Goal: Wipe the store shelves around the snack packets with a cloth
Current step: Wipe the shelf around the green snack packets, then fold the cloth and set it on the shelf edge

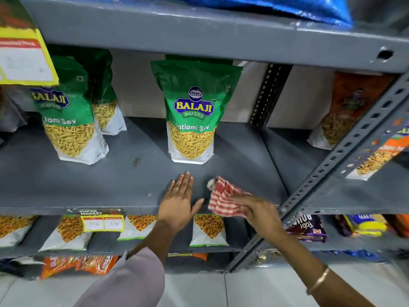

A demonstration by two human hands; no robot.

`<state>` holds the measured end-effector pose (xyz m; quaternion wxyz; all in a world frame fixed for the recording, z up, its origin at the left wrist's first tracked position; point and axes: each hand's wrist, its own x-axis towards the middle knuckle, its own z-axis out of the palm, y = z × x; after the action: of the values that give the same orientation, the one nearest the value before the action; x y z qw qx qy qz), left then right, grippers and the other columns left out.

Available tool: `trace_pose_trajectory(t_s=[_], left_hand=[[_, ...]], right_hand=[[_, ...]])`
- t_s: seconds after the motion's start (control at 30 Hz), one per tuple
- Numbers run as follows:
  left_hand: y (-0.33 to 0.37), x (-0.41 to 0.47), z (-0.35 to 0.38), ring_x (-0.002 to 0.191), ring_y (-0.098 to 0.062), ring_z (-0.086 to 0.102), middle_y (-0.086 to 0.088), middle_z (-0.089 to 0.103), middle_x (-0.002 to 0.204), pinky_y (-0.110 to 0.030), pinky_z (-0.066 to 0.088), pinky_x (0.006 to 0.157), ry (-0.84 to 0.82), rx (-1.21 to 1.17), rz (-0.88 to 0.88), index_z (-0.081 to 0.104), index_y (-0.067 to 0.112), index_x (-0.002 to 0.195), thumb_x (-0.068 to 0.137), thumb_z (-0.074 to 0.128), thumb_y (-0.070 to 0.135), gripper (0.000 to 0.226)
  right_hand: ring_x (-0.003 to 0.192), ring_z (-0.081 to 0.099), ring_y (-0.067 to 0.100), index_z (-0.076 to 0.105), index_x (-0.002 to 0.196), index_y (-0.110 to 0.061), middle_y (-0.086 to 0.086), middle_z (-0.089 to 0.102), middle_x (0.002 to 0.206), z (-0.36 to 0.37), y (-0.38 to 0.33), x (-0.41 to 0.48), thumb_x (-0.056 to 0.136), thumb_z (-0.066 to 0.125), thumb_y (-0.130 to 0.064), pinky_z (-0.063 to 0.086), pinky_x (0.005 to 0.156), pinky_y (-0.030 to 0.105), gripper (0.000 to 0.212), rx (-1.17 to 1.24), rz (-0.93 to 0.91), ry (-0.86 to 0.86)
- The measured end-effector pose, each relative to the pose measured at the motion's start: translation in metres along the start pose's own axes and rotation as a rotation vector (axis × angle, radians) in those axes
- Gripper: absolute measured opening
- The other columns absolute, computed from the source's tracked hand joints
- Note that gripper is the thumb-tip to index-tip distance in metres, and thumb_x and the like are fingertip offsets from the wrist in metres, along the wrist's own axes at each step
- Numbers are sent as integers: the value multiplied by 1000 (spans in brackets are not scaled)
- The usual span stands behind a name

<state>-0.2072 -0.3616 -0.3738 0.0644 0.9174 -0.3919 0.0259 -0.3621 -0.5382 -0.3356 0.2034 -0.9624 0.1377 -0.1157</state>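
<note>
Left hand [177, 202] lies flat by shelf [66, 185] edge; right hand [261, 212], blurred, apparently grips cloth [223, 198].

Left hand [177, 204] lies flat on the grey shelf [99, 185]; right hand [261, 212] grips a red-checked cloth [223, 197] before a green snack packet [191, 111].

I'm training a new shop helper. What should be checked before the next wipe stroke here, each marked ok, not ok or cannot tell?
1. Grip: right hand holds red-and-white checked cloth: ok.
2. Support: left hand flat on grey metal shelf: ok.
3. Obstacle: green Ratlami Sev packet upright, behind both hands: ok.
4. Dirt: brown smudge left of that packet wiped away: not ok.
5. Cloth dampness: cannot tell.
</note>
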Motion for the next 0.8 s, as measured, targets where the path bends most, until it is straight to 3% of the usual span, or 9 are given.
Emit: trace_pose_trajectory(t_s=[0.1, 0.17, 0.27, 0.33, 0.37, 0.43, 0.57, 0.67, 0.8], left_hand=[[-1, 1, 4, 141, -22, 15, -11, 17, 153, -37, 7, 114, 20, 10, 33, 21, 4, 144, 73, -31, 65, 107], [-1, 2, 4, 142, -21, 9, -8, 12, 154, -34, 2, 114, 17, 10, 31, 16, 6, 146, 67, -35, 66, 111], [-1, 1, 4, 141, -21, 13, -8, 16, 154, -34, 3, 113, 29, 6, 32, 21, 7, 145, 72, -31, 67, 108], [-2, 0, 4, 140, -22, 17, -8, 21, 153, -34, 4, 112, 50, -41, 31, 26, 7, 144, 73, -27, 69, 107], [-2, 1, 2, 140, -21, 17, -7, 21, 152, -34, 5, 113, 39, -66, 22, 26, 8, 144, 73, -27, 70, 108], [2, 2, -6, 138, -22, 25, -7, 31, 149, -35, 16, 113, 52, -150, -30, 33, 9, 142, 81, -12, 70, 97], [32, 20, -25, 108, -30, 54, -15, 61, 116, -40, 42, 92, 121, -433, -184, 56, 3, 119, 92, 49, 39, 45], [69, 49, -33, 102, -30, 58, -13, 62, 109, -43, 48, 88, 62, -772, -363, 57, 4, 111, 87, 60, 25, 32], [96, 82, -38, 109, -34, 56, -19, 56, 119, -41, 47, 91, -28, -1138, -745, 49, -2, 120, 83, 63, 7, 41]], right_hand=[[100, 66, 8, 67, 107, -37, -11, 68, 113, -28, -4, 0, 87, 51, 9, 51, 78, 15, 52, 373, 115, -156], [97, 65, 6, 64, 113, -30, -8, 67, 114, -36, -7, 15, 92, 48, 6, 50, 81, 10, 45, 504, 179, -7], [96, 69, 19, 59, 126, -26, 4, 71, 116, -26, -3, 47, 95, 50, -11, 57, 82, 32, 36, 319, 303, 190], [99, 67, 26, 52, 132, -28, 12, 67, 122, -8, -8, 59, 96, 48, -19, 53, 81, 30, 37, 186, 319, -15], [112, 61, 27, 51, 134, -25, 13, 60, 132, 0, -11, 61, 97, 46, -19, 49, 91, 29, 38, 146, 289, -116], [123, 54, 28, 53, 133, -18, 11, 54, 139, 3, -13, 63, 98, 42, -17, 43, 105, 35, 37, 152, 288, -129], [94, 66, 33, 66, 98, 4, 24, 70, 103, -19, -1, 83, 93, 47, -6, 54, 86, 43, 23, 221, 539, 132], [81, 62, 23, 65, 87, 3, 19, 67, 90, -27, 4, 94, 85, 63, -17, 51, 67, 30, 21, 192, 650, -51], [59, 54, 15, 58, 72, -3, 7, 62, 71, -24, 1, 98, 79, 71, -20, 45, 48, 25, 23, 339, 733, -205]])
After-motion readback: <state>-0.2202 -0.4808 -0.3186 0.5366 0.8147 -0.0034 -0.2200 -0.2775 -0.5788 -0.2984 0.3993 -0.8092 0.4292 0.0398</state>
